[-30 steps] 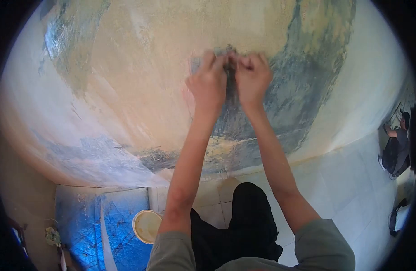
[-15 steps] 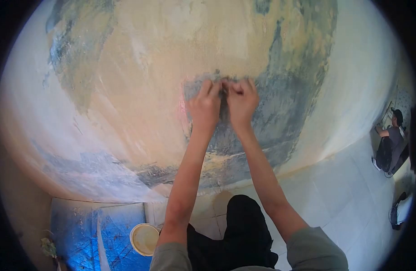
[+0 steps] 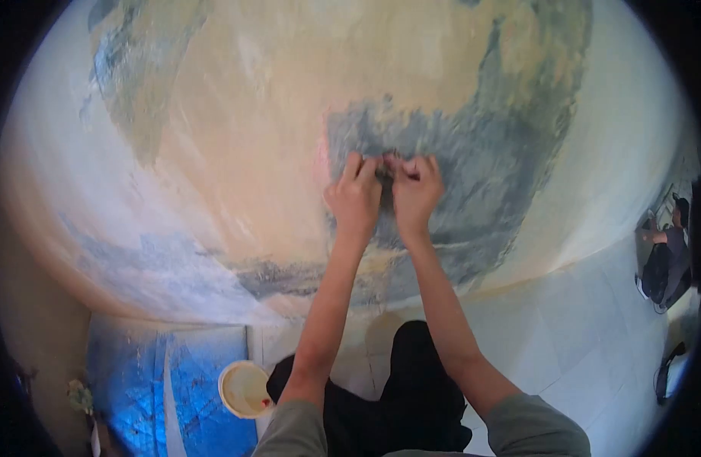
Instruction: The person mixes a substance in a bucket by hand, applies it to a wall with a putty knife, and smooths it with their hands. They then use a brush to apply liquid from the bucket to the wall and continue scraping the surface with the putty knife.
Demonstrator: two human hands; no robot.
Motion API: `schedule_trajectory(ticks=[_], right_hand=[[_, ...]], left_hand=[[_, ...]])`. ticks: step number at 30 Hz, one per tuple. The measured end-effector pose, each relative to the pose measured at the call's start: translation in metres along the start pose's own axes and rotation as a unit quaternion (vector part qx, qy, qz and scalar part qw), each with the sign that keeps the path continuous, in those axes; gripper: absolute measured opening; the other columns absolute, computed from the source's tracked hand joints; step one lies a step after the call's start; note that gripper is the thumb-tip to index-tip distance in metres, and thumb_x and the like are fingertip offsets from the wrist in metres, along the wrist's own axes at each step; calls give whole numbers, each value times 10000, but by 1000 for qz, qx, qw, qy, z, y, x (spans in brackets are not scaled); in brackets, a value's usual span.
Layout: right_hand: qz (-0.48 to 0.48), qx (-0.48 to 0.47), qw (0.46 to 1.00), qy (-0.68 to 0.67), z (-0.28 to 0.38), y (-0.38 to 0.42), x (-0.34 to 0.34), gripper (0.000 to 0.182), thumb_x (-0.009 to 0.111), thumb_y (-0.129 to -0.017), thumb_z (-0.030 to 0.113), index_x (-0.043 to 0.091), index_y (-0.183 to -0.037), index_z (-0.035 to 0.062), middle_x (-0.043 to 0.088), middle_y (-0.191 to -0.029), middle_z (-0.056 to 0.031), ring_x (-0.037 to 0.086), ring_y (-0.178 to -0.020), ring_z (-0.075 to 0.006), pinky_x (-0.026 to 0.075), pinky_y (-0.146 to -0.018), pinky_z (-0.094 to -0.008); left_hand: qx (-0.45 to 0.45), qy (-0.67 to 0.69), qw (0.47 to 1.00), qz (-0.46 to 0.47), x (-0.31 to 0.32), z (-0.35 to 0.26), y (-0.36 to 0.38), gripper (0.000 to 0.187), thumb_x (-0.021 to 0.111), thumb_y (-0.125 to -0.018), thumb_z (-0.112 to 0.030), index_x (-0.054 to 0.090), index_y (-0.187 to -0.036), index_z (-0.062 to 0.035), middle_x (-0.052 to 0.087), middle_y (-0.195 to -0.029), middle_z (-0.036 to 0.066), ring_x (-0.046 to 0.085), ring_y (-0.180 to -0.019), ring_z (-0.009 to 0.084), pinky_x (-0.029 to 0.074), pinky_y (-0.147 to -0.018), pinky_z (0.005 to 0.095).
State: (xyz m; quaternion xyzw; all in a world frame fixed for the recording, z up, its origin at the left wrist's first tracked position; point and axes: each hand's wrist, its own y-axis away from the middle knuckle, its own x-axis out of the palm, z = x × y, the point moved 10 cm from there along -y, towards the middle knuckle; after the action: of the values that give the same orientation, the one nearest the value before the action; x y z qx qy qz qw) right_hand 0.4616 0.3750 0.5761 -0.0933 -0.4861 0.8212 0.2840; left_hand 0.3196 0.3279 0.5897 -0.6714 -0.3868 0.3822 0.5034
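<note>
Against a painted wall (image 3: 267, 129) of beige, yellow and grey-blue, both hands work close together over a dark grey patch (image 3: 480, 167). My left hand (image 3: 358, 190) has its fingers curled in a pinch near the left part of the patch. Just to its right, my right hand (image 3: 417, 190) is closed the same way, fingertips almost meeting the left ones. Between the fingertips shows something small, dark and pinkish, too blurred to name. Whether it touches the wall is hidden by the hands.
On the floor at lower left lies a blue sheet (image 3: 190, 381), with a round cream bucket (image 3: 223, 390) beside my leg. At far right a person (image 3: 668, 255) in dark clothes sits low by the wall. Pale floor tiles (image 3: 552, 335) run along the wall's base.
Both hands have moved down the wall together, from the grey patch's top edge into its middle, still pinched. The view has shifted slightly.
</note>
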Motion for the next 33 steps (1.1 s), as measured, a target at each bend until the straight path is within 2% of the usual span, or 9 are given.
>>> schedule_trajectory(ticks=[6,9,13,17,22,26,28,32,33], right_hand=[[175,96,979,29,-77,193,2,234,774,-707,76,547,-684,25,485,-674,-104,511,-604,-307,416,-540,-387],[286,94,954,-4,-92,262,12,215,782,-705,132,585,-719,46,514,-706,-111,534,-637,-317,433,-559,-402],[383,86,920,4,-62,254,54,239,777,-723,229,598,-751,74,546,-772,-90,568,-706,-303,443,-602,-399],[451,83,888,-36,-65,295,75,197,770,-722,178,611,-793,85,572,-798,-65,602,-748,-264,468,-625,-370],[453,100,883,-70,-71,300,84,158,746,-723,73,648,-846,91,594,-819,-58,615,-737,-218,482,-622,-330],[446,92,888,-61,-58,291,80,163,739,-733,42,670,-873,88,601,-835,-62,616,-701,-179,491,-600,-310],[433,92,894,-61,-58,292,78,174,754,-722,60,667,-871,85,598,-849,-64,616,-692,-181,490,-600,-311],[367,91,926,-6,-59,281,67,216,765,-723,132,640,-898,111,630,-867,-57,637,-723,-254,495,-625,-360],[363,85,928,-9,-57,281,66,216,765,-723,132,640,-898,111,630,-867,-57,637,-723,-254,495,-625,-360]], left_hand=[[-129,-77,974,170,-6,72,202,211,646,-730,-48,642,-918,-144,561,-882,20,612,-629,255,471,-518,385],[-204,-43,953,219,-35,92,286,315,742,-732,-129,613,-1018,-109,558,-964,101,605,-663,263,486,-570,395],[-356,47,919,159,-43,140,298,414,768,-700,-92,593,-1075,-77,569,-1009,99,605,-647,216,472,-598,345],[-381,86,903,176,-54,169,317,403,781,-697,-94,619,-1063,-57,613,-1005,89,614,-604,187,477,-603,318],[-477,124,845,207,-55,190,335,405,818,-690,-157,642,-1039,-47,685,-1049,64,617,-555,163,484,-573,283],[-420,114,876,208,-54,182,328,361,767,-758,-86,630,-1080,1,678,-1038,65,602,-618,88,473,-536,229],[-448,108,868,186,-56,184,330,324,807,-706,-173,671,-979,-63,701,-984,41,606,-543,165,472,-565,288],[-461,110,865,163,-51,189,333,262,795,-711,-154,691,-938,-74,699,-935,43,586,-524,173,459,-544,298],[-464,88,865,168,-52,187,331,211,780,-730,-152,710,-904,-55,698,-832,64,576,-517,161,448,-524,301]])
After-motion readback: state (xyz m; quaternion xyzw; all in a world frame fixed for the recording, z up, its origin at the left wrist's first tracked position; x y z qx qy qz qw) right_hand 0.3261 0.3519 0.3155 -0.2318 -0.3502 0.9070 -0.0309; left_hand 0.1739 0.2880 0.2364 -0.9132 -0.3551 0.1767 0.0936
